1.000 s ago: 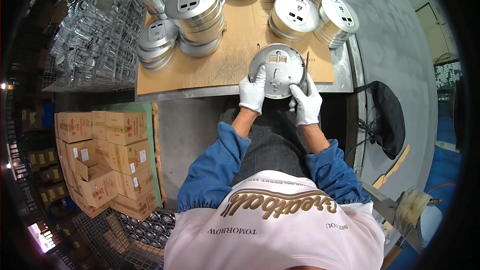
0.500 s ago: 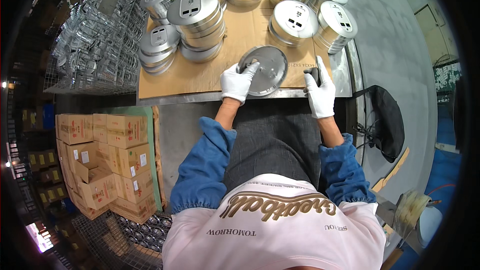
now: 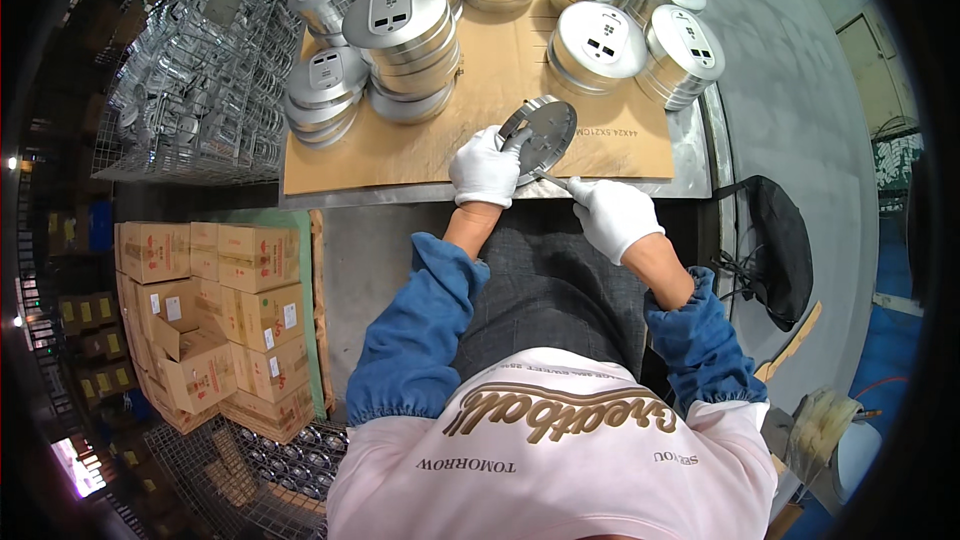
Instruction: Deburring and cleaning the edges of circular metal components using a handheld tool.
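Note:
My left hand, in a white glove, grips the left rim of a round metal cover. The cover is tilted above the front edge of the table, its dark grey inner face with cutouts toward the right. A slim hand tool is in my right hand, also gloved, fingers closed round its handle. The tool's tip is at the cover's lower edge; its exact kind is too small to make out. Beyond my hands stand stacks of shiny round covers, their top faces showing slots and small holes.
Brown cardboard covers the metal table. Wire baskets of metal parts stand at the left. Cartons are piled at lower left. A black bag hangs at the table's right side.
The cover has turned from facing up to a steeper tilt. My right hand has moved left and nearer to me, bringing the tool to the cover's lower edge.

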Demonstrator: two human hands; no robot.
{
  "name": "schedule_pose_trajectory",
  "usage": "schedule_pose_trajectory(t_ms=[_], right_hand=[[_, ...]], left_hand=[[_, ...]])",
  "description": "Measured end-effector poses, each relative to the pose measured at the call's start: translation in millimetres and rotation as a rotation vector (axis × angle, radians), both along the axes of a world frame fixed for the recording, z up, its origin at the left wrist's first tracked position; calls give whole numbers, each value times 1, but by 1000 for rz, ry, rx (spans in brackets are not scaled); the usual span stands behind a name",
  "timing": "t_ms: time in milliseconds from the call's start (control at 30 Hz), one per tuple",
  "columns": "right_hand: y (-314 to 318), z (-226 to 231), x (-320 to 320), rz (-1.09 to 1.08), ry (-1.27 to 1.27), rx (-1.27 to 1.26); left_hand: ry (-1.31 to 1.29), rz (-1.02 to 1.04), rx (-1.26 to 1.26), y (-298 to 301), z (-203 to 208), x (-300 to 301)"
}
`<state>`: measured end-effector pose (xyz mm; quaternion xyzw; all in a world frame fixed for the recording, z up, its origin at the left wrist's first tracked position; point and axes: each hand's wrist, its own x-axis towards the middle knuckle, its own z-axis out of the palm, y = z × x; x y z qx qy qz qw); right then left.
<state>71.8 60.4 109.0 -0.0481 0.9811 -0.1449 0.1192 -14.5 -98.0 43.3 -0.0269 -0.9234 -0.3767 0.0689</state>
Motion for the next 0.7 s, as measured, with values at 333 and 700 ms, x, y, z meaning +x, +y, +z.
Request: schedule_pose_trajectory(t_ms=[333, 700], right_hand=[[-6, 12, -23, 80, -166, 130], [-9, 2, -33, 122, -136, 157]], left_hand=[[143, -25, 47, 1, -4, 3], [42, 0, 75, 1, -8, -4]])
